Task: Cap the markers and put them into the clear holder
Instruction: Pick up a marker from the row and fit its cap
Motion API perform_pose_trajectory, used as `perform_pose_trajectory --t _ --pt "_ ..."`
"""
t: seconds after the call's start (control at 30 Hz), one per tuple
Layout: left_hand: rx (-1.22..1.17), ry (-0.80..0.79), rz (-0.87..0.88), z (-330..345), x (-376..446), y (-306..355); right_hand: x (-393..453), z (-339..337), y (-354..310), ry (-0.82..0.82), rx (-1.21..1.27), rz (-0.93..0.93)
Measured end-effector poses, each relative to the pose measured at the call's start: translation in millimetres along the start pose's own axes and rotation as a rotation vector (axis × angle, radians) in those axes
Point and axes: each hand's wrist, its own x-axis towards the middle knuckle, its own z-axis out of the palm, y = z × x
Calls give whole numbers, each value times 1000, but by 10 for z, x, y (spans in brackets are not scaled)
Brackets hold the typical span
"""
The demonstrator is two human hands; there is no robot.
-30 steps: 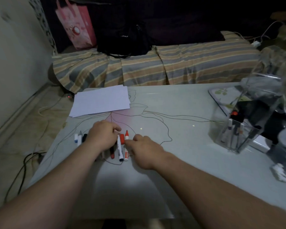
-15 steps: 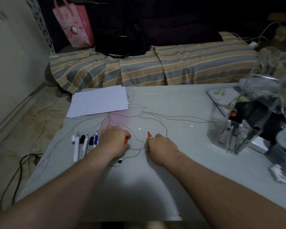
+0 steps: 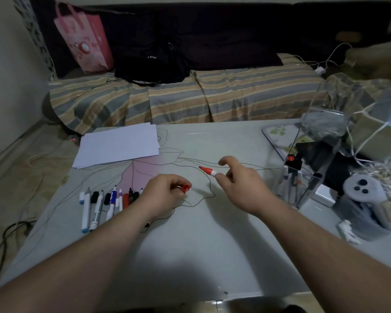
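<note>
Lifting apart, hands hold red cap point(image 3: 185, 188) (left) and marker point(image 3: 209, 171).

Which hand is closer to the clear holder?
Right. The right hand, holding the red marker, is just left of the clear holder; the left hand is farther left.

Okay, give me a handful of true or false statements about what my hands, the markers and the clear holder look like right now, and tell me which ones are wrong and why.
1. The right hand holds a red marker with its tip bare. True.
2. The left hand has a blue cap in its grip. False: it pinches a red cap.
3. The clear holder stands at the right of the table with markers already in it. True.
4. The red cap is already on the red marker. False: they are apart, one in each hand.
5. Loose markers lie in a row left of the left hand. True.
</note>
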Motion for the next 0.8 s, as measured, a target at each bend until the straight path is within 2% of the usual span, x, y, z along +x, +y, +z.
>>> perform_pose_trajectory --t 0.13,0.23,0.47,0.8 --pt "-55 37 22 8 3 63 -84 -73 38 58 -248 -154" --pt "-45 26 53 30 -4 127 -97 -44 50 68 -341 -194" --pt "74 0 205 98 -88 389 -65 16 93 87 -404 -202" --pt "313 -16 367 85 -144 575 -28 19 75 185 -432 -405"
